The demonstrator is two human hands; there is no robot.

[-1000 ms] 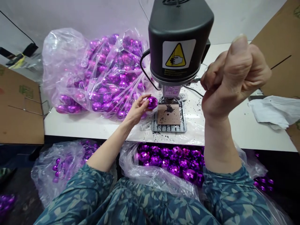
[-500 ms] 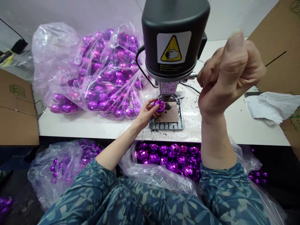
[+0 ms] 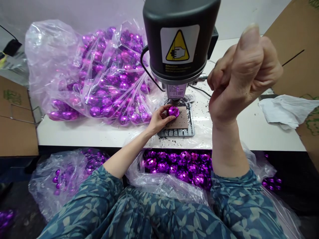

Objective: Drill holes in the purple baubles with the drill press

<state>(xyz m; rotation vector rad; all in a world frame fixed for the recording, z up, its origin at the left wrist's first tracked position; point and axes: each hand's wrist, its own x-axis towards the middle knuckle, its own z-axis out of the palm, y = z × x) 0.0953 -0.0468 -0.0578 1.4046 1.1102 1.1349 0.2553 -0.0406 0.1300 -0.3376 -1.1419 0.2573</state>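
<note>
hands (image 3: 159,120): 2 | purple ball (image 3: 173,112), left-held: 1 | machine (image 3: 181,71): 1

The tabletop (image 3: 99,136) is white and smooth, with a soft sheen from cool, even light. Behind it rises a pale, plain wall (image 3: 119,10), tinged lilac above the tabletop's left half. A brown cardboard box (image 3: 15,122) with green print stands at the tabletop's left end; a second box (image 3: 291,33), also brown, leans in at its right. Below the tabletop's left end, the floor (image 3: 17,196) looks dark, its surface hard to make out.
</note>
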